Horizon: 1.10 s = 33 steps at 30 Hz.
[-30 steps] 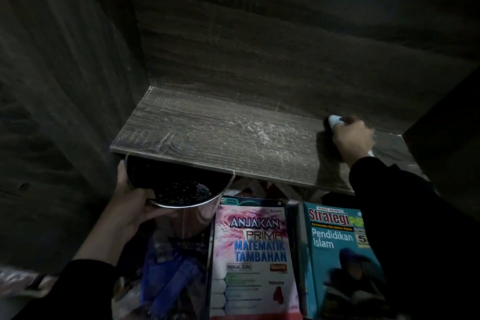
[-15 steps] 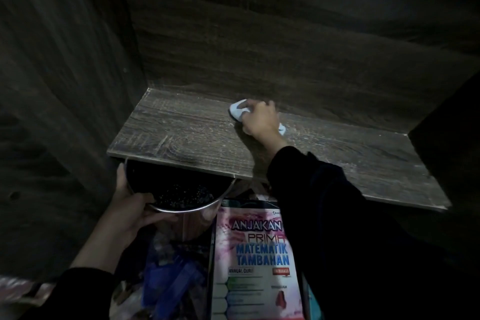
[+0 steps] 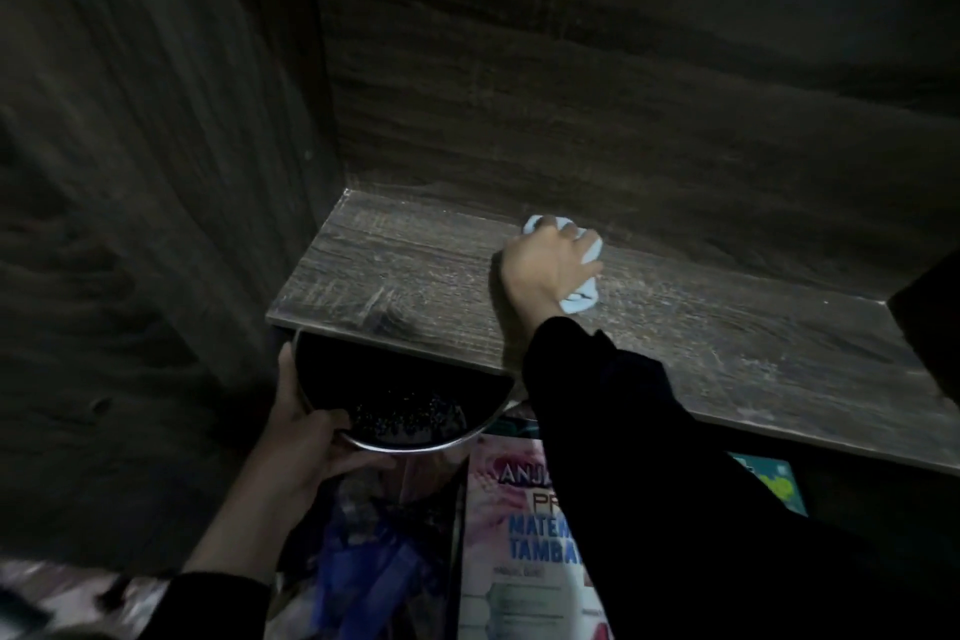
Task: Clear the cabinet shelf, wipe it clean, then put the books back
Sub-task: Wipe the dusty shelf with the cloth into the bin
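Observation:
The dark wooden cabinet shelf (image 3: pixel 405 276) is bare of books. My right hand (image 3: pixel 545 265) holds a pale blue cloth (image 3: pixel 584 294) and presses it on the shelf near the back wall, about mid-width. My left hand (image 3: pixel 306 437) grips the rim of a round metal bowl (image 3: pixel 415 442) held just under the shelf's front left edge; dark specks lie inside it. Below the shelf lie a pink maths book (image 3: pixel 519 535), partly hidden by my right sleeve, and the corner of a teal book (image 3: pixel 774 483).
The cabinet's left side wall (image 3: pixel 156 224) and back wall (image 3: pixel 623 94) close in the shelf; a dark panel (image 3: pixel 930 317) bounds it at the right. A blue plastic bag (image 3: pixel 374 577) lies under the bowl beside the pink book.
My right hand swept the cloth from the shelf's right end leftward to the middle along the back. The left hand kept the bowl under the front edge.

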Each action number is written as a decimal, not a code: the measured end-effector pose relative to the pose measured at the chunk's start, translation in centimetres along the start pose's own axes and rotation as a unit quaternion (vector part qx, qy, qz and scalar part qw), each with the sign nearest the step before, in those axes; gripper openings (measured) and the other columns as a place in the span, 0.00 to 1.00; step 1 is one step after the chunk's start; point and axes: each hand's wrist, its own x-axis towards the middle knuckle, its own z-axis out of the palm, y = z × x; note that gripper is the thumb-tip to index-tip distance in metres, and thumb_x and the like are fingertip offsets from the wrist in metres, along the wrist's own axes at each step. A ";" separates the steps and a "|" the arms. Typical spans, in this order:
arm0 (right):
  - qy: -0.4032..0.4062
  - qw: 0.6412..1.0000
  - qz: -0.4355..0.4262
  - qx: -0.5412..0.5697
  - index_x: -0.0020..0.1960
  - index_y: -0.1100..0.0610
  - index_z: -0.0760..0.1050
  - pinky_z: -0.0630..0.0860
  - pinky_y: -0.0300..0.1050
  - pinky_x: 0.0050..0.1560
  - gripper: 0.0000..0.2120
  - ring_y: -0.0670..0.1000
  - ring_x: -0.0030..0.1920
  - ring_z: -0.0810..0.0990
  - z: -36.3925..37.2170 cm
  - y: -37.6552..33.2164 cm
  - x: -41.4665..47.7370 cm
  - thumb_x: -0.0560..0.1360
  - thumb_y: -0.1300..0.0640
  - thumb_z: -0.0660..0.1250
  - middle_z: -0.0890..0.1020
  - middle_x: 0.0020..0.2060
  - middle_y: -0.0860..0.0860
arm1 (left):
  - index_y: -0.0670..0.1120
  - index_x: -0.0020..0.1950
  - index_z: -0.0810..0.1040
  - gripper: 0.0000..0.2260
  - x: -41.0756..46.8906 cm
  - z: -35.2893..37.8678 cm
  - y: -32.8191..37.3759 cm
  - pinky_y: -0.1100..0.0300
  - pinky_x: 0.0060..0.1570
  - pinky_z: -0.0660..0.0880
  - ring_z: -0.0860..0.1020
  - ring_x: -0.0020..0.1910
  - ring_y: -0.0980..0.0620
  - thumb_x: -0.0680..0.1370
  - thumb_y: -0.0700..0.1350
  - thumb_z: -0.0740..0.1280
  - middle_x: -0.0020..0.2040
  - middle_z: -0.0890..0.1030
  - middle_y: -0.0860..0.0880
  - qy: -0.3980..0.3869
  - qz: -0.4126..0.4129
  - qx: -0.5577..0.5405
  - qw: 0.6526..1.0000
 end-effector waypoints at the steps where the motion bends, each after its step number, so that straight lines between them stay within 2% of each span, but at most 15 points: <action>1: -0.001 1.000 -0.004 -0.002 0.65 0.55 0.71 0.59 0.57 0.64 0.19 0.59 0.69 0.59 0.5 -1.1 -0.3 0.75 0.51 0.62 0.70 0.66 0.57 | 0.65 0.75 0.54 0.43 0.0 -0.2 0.0 0.49 0.23 0.78 0.77 0.47 0.42 0.75 0.23 0.54 0.68 0.68 0.50 0.000 -0.004 -0.004 1.000; 5: -0.007 0.999 -0.042 -0.014 0.65 0.55 0.69 0.60 0.56 0.61 0.19 0.59 0.68 0.60 2.3 -4.3 -1.4 0.75 0.54 0.61 0.70 0.66 0.58 | 0.66 0.75 0.53 0.45 0.0 -0.8 0.0 0.45 0.26 0.79 0.77 0.54 0.38 0.73 0.22 0.56 0.68 0.70 0.51 -0.006 -0.012 -0.019 1.000; 9: -0.016 0.992 -0.127 0.018 0.65 0.55 0.71 0.59 0.54 0.61 0.18 0.57 0.68 0.61 4.0 -7.4 -2.6 0.76 0.54 0.60 0.72 0.65 0.55 | 0.68 0.74 0.55 0.45 0.0 -1.0 0.0 0.41 0.29 0.79 0.79 0.52 0.39 0.73 0.23 0.58 0.65 0.73 0.53 -0.009 -0.015 -0.034 0.999; 14: -0.060 0.964 -0.234 0.107 0.64 0.50 0.73 0.57 0.51 0.60 0.16 0.54 0.66 0.62 5.3 -10.9 -3.0 0.76 0.56 0.60 0.76 0.62 0.50 | 0.69 0.73 0.54 0.46 0.2 -0.9 0.0 0.48 0.27 0.79 0.80 0.49 0.42 0.73 0.23 0.58 0.66 0.73 0.53 -0.004 -0.019 -0.035 0.999; 19: -0.160 0.933 -0.306 0.100 0.59 0.51 0.65 0.57 0.51 0.56 0.16 0.55 0.64 0.63 5.9 -13.0 -1.3 0.73 0.57 0.62 0.75 0.56 0.55 | 0.69 0.73 0.54 0.45 0.3 -0.7 0.2 0.50 0.25 0.78 0.79 0.52 0.41 0.74 0.23 0.56 0.65 0.72 0.54 0.006 -0.031 -0.020 0.999; 22: -0.210 0.917 -0.332 0.072 0.55 0.50 0.65 0.59 0.48 0.52 0.13 0.55 0.55 0.68 5.0 -13.4 -0.2 0.72 0.57 0.64 0.74 0.52 0.54 | 0.70 0.73 0.53 0.45 0.6 -0.6 0.0 0.50 0.26 0.79 0.78 0.55 0.39 0.74 0.23 0.57 0.69 0.70 0.54 0.014 -0.035 -0.010 0.999; 23: -0.251 0.905 -0.330 0.095 0.53 0.51 0.68 0.63 0.47 0.51 0.12 0.54 0.49 0.70 4.2 -13.4 0.2 0.71 0.60 0.64 0.74 0.48 0.53 | 0.70 0.72 0.53 0.45 0.6 -0.6 0.0 0.50 0.27 0.79 0.78 0.56 0.38 0.74 0.24 0.57 0.70 0.70 0.54 0.015 -0.036 -0.009 0.999; 25: -0.331 0.871 -0.297 0.208 0.46 0.52 0.72 0.72 0.42 0.39 0.10 0.50 0.40 0.74 2.5 -13.3 0.9 0.68 0.65 0.62 0.77 0.41 0.52 | 0.71 0.72 0.53 0.45 0.6 -0.7 0.0 0.48 0.28 0.80 0.77 0.57 0.37 0.74 0.24 0.57 0.70 0.69 0.55 0.016 -0.037 -0.010 0.999; 26: -0.322 0.862 -0.285 0.269 0.45 0.53 0.73 0.72 0.41 0.34 0.11 0.49 0.37 0.76 2.0 -13.3 1.0 0.68 0.66 0.62 0.78 0.39 0.51 | 0.71 0.72 0.54 0.45 0.7 -0.7 0.1 0.47 0.29 0.80 0.78 0.56 0.37 0.74 0.24 0.56 0.70 0.69 0.55 0.013 -0.036 -0.012 0.999; 27: -0.282 0.861 -0.275 0.320 0.46 0.53 0.74 0.73 0.41 0.34 0.11 0.50 0.38 0.76 2.0 -13.1 1.1 0.69 0.67 0.62 0.78 0.39 0.50 | 0.71 0.72 0.54 0.45 0.6 -0.7 0.1 0.46 0.28 0.80 0.78 0.55 0.38 0.74 0.23 0.56 0.70 0.69 0.55 0.010 -0.034 -0.015 0.999; 29: -0.180 0.875 -0.270 0.358 0.53 0.56 0.75 0.72 0.42 0.40 0.12 0.52 0.43 0.77 3.0 -13.0 0.8 0.71 0.65 0.63 0.79 0.42 0.52 | 0.70 0.72 0.54 0.45 0.6 -0.5 0.2 0.48 0.28 0.80 0.79 0.53 0.40 0.73 0.23 0.57 0.69 0.70 0.55 0.002 -0.030 -0.018 0.999; 31: -0.136 0.893 -0.287 0.318 0.59 0.59 0.72 0.68 0.42 0.45 0.14 0.56 0.49 0.76 4.7 -12.9 -0.1 0.74 0.65 0.61 0.78 0.48 0.58 | 0.70 0.72 0.54 0.45 0.5 -0.3 0.3 0.48 0.28 0.80 0.79 0.52 0.41 0.73 0.23 0.58 0.68 0.71 0.55 0.001 -0.030 -0.018 0.999; 33: -0.130 0.914 -0.298 0.243 0.62 0.59 0.69 0.66 0.47 0.51 0.15 0.60 0.56 0.73 6.0 -13.0 -0.7 0.75 0.64 0.59 0.77 0.52 0.62 | 0.70 0.72 0.55 0.45 0.4 -0.3 0.3 0.45 0.30 0.80 0.80 0.51 0.43 0.73 0.23 0.58 0.66 0.72 0.56 0.004 -0.031 -0.020 0.999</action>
